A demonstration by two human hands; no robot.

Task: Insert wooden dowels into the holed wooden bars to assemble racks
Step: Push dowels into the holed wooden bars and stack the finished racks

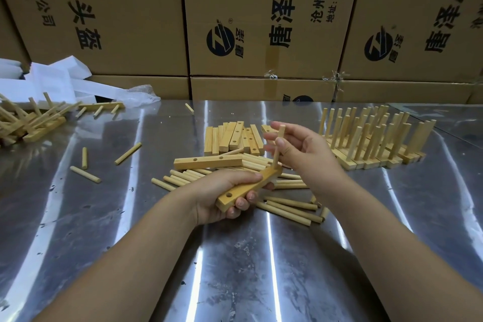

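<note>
Head, left hand (222, 192) gripping bar (245, 189), right hand (305, 150) pinching dowel (276, 157)

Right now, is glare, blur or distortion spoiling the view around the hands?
Head view: bright glare streaks run down the metal table, none across the bar; head view: the right hand and its dowel are slightly blurred, the left hand sharp; head view: wide-angle bending bows the boxes at the edges.
</note>
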